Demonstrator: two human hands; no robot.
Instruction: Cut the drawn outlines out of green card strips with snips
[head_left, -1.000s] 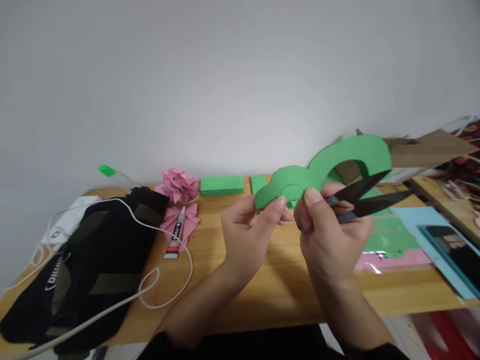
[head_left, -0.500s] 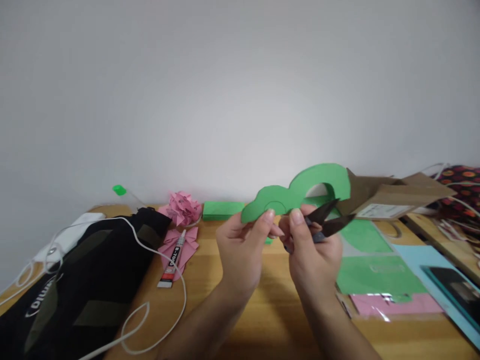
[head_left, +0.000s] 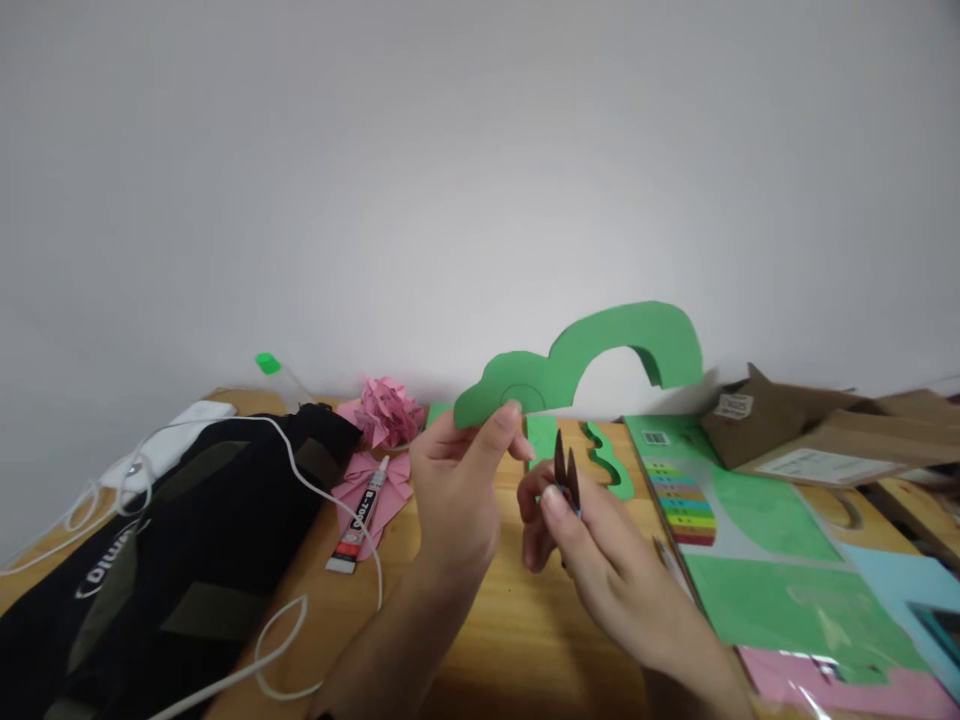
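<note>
My left hand [head_left: 469, 475] pinches the lower left part of a green paper cutout [head_left: 615, 335]. The cutout has wavy outer edges, a pencilled curve beside my thumb and a large arch cut out at its right. Lower and to the right, my right hand [head_left: 600, 550] is closed on a pair of scissors [head_left: 568, 475]. The dark blades point up, slightly parted, below the cutout and apart from it. My fingers hide most of the handles. Green paper offcuts [head_left: 619, 475] lie on the table behind that hand.
A black fabric bag [head_left: 247, 560] and a white cable [head_left: 315, 485] lie at left. Near them are a pink paper flower [head_left: 386, 410] and a B-7000 glue tube [head_left: 360, 525]. At right are a packet of green paper [head_left: 795, 590] and a brown cardboard box [head_left: 825, 430].
My right hand has let go of the cutout and moved down and left, turning the scissor blades upward. The cutout, in my left hand, has shifted slightly up and left. The view has turned right.
</note>
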